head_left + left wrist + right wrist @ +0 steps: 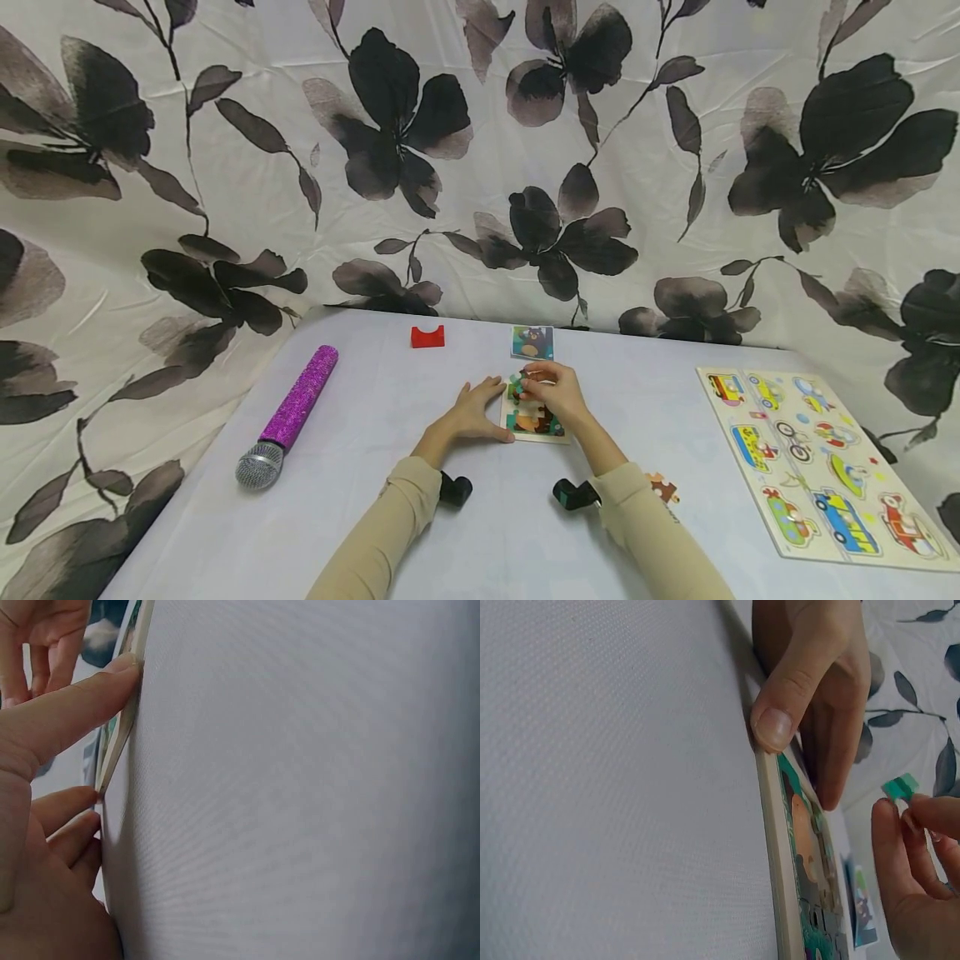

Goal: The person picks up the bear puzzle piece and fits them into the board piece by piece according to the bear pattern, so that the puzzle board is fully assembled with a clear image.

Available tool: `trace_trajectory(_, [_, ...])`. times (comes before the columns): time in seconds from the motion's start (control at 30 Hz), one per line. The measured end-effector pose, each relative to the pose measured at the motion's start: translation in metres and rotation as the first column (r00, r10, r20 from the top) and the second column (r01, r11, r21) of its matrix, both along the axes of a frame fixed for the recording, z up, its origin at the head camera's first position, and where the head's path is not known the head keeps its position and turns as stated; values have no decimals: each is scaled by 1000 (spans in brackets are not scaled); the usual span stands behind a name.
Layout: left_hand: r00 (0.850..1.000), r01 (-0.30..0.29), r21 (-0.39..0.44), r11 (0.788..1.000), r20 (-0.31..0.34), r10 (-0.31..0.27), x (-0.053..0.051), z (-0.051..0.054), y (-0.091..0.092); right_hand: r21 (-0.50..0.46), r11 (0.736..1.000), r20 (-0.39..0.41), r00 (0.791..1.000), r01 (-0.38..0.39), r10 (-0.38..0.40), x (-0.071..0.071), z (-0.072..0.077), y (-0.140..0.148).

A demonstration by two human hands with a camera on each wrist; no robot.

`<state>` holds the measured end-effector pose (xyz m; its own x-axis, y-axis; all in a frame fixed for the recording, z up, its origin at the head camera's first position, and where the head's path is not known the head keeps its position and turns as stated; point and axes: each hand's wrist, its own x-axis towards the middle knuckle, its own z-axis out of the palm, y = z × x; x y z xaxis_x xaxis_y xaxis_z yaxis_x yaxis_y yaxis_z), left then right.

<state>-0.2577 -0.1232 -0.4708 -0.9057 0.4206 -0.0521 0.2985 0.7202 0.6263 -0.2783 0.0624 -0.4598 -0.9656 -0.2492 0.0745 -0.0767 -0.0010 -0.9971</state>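
Mid-frame, I see the right hand [557, 392] pinching a green puzzle piece [901, 787] in its fingers above the puzzle board [775, 840]; the left hand [471, 414], fingers outstretched, touches the board's edge.

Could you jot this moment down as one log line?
left hand: touching puzzle; right hand: pinching green piece over puzzle; puzzle: partly filled; picture card: behind puzzle; microphone: far left

Floral cloth [480, 167] behind pale table [510, 525]
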Motion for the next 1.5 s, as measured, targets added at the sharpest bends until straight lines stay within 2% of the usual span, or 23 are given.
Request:
trace_trajectory(0.1, [1000,-2,-5,1000,-1,2,0,-1,0,103,994,-46,999,28,-23,1,-2,0])
trace_trajectory(0.17, [1000,-4,-6,1000,2,4,0,-1,0,206,977,-89,996,48,-30,2,-3,0])
trace_trajectory(0.3, [1000,-3,-9,1000,0,3,0,-1,-1,435,896,-202,979,83,7,6,-6,-5])
trace_trajectory(0.4, [1000,4,2,1000,1,-4,1,-1,-1,545,830,-263,964,117,37,9,-7,-9])
trace_trajectory(0.5, [1000,7,32,999,-2,-7,2,-1,-2,617,774,-284,958,143,49,11,-6,-12])
trace_trajectory(0.7, [1000,1,53,999,-10,-1,2,-2,-2,703,696,-268,961,145,71,14,-2,-14])
trace_trajectory(0.83, [1000,-15,59,998,-14,16,1,-4,-2,726,675,-258,962,134,87,14,-1,-13])
trace_trajectory(0.97, [999,-30,64,998,-10,31,1,-5,0,743,653,-281,954,146,106,14,-2,-11])
trace_trajectory(1.03, [1000,-28,66,997,-10,29,1,-5,0,743,655,-290,949,142,124,15,-2,-10])
trace_trajectory(1.13, [1000,-24,73,997,-10,24,1,-4,0,726,680,-301,937,103,180,14,-3,-8])
trace_trajectory(1.2, [1000,-19,74,997,-14,21,2,-4,0,720,690,-319,918,72,236,13,-4,-5])
trace_trajectory(1.27, [1000,-16,78,997,-21,18,2,-4,0,732,679,-350,887,59,301,12,-4,-2])
trace_trajectory(1.4, [1000,-17,85,996,-22,19,2,-4,-1,773,631,-392,832,67,392,10,-4,1])
trace_trajectory(1.5, [1000,-24,87,996,-17,25,2,-5,-1,802,594,-386,818,70,426,10,-3,0])
